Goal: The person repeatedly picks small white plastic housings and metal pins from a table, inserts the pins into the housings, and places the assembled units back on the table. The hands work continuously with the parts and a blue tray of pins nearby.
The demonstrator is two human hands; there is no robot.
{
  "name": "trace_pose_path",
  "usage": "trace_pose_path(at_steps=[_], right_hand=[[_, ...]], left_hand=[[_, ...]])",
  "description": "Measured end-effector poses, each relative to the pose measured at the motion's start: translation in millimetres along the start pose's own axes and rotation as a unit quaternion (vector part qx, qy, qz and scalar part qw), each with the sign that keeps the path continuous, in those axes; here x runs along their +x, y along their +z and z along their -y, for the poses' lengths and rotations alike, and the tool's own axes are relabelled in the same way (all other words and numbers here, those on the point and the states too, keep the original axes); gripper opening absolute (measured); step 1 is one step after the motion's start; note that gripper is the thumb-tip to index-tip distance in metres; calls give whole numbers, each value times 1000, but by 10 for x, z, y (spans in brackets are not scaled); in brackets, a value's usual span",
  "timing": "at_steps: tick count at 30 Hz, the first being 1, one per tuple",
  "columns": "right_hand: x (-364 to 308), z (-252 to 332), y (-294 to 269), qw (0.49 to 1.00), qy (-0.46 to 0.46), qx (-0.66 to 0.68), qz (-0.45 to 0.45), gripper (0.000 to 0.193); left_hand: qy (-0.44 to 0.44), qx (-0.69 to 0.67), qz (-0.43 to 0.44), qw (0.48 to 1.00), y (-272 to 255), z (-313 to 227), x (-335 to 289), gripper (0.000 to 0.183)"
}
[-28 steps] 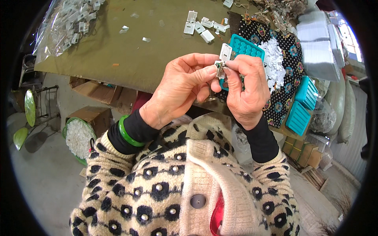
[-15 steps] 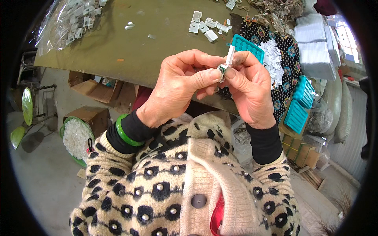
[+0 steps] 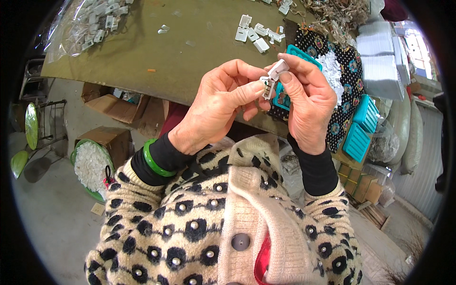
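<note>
A small white hinged plastic case point(image 3: 279, 70) is between my hands, its lid standing up from the base. Small green and metallic parts show in the base. My left hand point(image 3: 211, 102) pinches the base with thumb and forefinger. On the lid, my right hand point(image 3: 311, 102) has its thumb and forefinger closed. Behind the right hand lies a teal tray point(image 3: 305, 53), partly hidden, beside a heap of small white pieces point(image 3: 334, 78) on a dark patterned cloth point(image 3: 350, 71). Several more white cases point(image 3: 260, 45) lie on the table beyond my hands.
At the far left of the table point(image 3: 118, 61) sits a clear bag of white parts point(image 3: 97, 23). Teal trays point(image 3: 357, 141) and stacked white sheets point(image 3: 382, 71) stand on the right. Below left are cardboard boxes point(image 3: 114, 109) and a green basin point(image 3: 73, 156) of whitish pieces.
The lid, upright and edge-on before, is now tilted right with its broad face showing. My right hand has shifted slightly right, and its thumb has moved from the base to the lid.
</note>
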State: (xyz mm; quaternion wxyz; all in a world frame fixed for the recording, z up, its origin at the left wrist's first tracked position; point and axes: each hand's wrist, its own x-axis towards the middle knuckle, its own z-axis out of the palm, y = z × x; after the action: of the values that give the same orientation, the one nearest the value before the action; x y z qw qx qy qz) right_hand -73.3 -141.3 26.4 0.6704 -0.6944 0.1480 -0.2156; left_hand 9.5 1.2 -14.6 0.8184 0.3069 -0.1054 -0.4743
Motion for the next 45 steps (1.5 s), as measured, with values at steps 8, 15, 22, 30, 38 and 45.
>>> trace_pose_path(at_steps=[8, 15, 22, 30, 38, 45], right_hand=[[-101, -83, 4, 961, -186, -200, -46, 14], [-38, -195, -23, 894, -351, -272, -64, 19], [-91, -214, -75, 943, -243, -214, -81, 16], [-194, -122, -68, 979, -173, -70, -87, 10], [-148, -41, -355, 986, 8, 152, -70, 15], [-367, 20, -461, 969, 151, 193, -40, 14]], left_hand=[[-18, -60, 25, 998, 27, 35, 27, 18], [40, -42, -6, 998, 157, 134, -12, 18], [106, 93, -26, 990, 249, 230, -37, 15], [11, -33, 0, 999, 232, 199, 29, 18], [-51, -41, -29, 997, 190, 174, 53, 20], [-63, 126, -49, 989, 424, 45, 126, 23]])
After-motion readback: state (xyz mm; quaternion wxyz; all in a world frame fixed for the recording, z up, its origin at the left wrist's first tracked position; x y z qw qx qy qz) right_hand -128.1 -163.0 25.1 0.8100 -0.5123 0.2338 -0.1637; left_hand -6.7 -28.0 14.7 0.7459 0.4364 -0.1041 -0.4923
